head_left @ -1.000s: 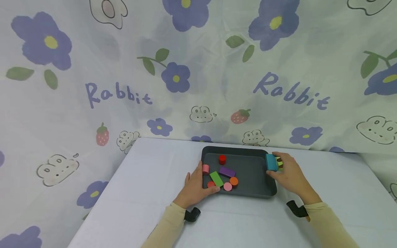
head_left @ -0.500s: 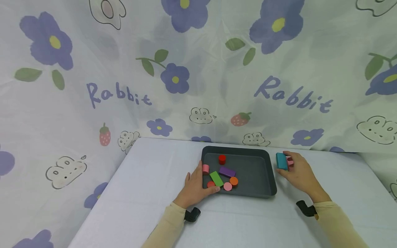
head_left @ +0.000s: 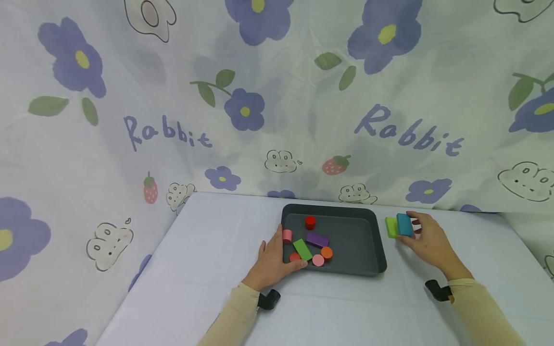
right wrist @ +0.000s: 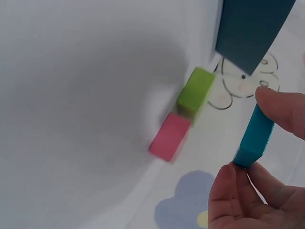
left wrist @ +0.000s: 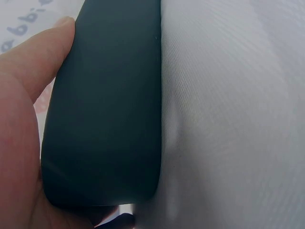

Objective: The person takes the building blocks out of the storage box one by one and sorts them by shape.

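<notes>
My right hand (head_left: 426,240) pinches a blue rectangular block (head_left: 404,224) between thumb and fingertips, to the right of the dark grey tray (head_left: 355,240). In the right wrist view, a lime-green block (right wrist: 196,91) and a pink block (right wrist: 170,137) stand end to end on the table beyond the blue block (right wrist: 255,136). From the head, the pink one is mostly hidden by the hand. My left hand (head_left: 270,263) rests against the tray's near left corner, its fingers straight along the left wall and its thumb over the front rim.
Inside the tray lie a red cylinder (head_left: 309,222), a pink cylinder (head_left: 287,236), a purple block (head_left: 317,240), a green block (head_left: 302,250), an orange round piece (head_left: 326,253), a pink round piece (head_left: 318,260) and a red piece (head_left: 295,257). A patterned curtain (head_left: 242,158) hangs behind the white table (head_left: 207,250).
My right hand has moved right with the blue block, from over the tray's right rim to outside it. The lime-green block has come into view on the table. The left hand has stayed put.
</notes>
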`<state>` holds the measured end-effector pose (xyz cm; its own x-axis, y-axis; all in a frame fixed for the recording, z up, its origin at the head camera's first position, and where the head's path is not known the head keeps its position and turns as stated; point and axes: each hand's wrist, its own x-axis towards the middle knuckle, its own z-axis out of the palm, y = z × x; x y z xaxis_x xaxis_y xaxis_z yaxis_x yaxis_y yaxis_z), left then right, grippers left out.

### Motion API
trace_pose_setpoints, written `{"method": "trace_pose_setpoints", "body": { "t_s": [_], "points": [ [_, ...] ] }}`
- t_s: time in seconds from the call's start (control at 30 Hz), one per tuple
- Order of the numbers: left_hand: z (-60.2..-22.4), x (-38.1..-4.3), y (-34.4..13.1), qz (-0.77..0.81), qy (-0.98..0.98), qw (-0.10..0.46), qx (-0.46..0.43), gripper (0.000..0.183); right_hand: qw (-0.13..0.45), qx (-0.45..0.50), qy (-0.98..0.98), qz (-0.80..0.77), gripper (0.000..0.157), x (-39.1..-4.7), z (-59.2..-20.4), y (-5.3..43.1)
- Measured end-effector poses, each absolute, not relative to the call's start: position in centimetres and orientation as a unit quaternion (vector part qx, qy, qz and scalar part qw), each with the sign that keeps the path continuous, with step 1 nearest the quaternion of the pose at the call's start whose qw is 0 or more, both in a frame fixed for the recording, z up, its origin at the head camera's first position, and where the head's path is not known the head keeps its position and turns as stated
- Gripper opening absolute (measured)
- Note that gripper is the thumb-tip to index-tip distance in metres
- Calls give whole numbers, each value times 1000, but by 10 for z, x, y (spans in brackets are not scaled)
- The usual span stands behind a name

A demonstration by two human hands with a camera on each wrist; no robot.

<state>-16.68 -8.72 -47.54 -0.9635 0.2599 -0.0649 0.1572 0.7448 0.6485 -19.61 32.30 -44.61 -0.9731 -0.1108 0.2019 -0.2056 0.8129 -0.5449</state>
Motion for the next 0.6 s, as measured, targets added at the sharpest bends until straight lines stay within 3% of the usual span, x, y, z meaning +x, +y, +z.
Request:
{"method": "trace_pose_setpoints", "body": {
  "t_s": [0.6],
  "points": [
    [-477,-161,-94,347,927,71,124,120,72,68,-954,282,77,-189,-460,348]
  ]
}}
